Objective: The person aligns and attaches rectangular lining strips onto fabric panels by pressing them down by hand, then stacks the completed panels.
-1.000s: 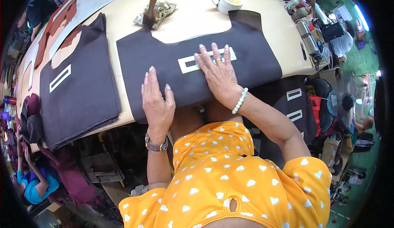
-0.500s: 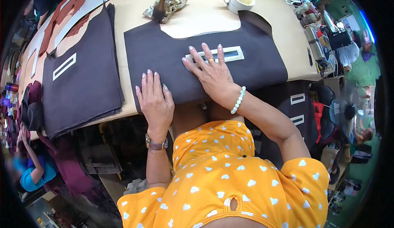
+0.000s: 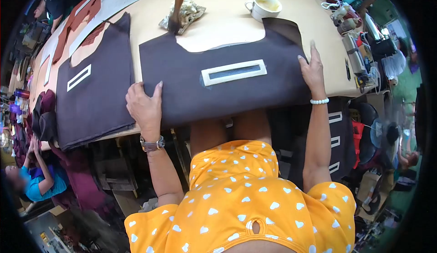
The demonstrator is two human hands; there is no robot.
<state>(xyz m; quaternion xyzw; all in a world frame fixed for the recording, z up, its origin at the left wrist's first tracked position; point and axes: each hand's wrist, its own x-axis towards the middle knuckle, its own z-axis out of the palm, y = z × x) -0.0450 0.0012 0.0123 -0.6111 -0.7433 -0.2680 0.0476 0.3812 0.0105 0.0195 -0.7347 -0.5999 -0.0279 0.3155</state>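
Observation:
A dark brown fabric panel with a curved cut-out lies at the table's front edge. On it sits a pale rectangular frame around a narrow bluish slot. My left hand is at the panel's left edge, fingers bent and parted from the thumb, which rests on the cloth. My right hand is at the right edge, fingers stretched upward and thumb apart, slightly blurred. Beyond the panel, a wooden-handled brush leans on a crumpled, crusted lump. A white cup with yellowish contents stands at the back.
A stack of dark panels, the top one bearing a pale frame, lies to the left. Rust-coloured pieces and pale sheets are behind it. Tools and cables line the right edge. A person in blue is at the lower left.
My hands have moved apart from the middle of the panel to its two side edges. The right hand has come off the pale frame, now fully uncovered.

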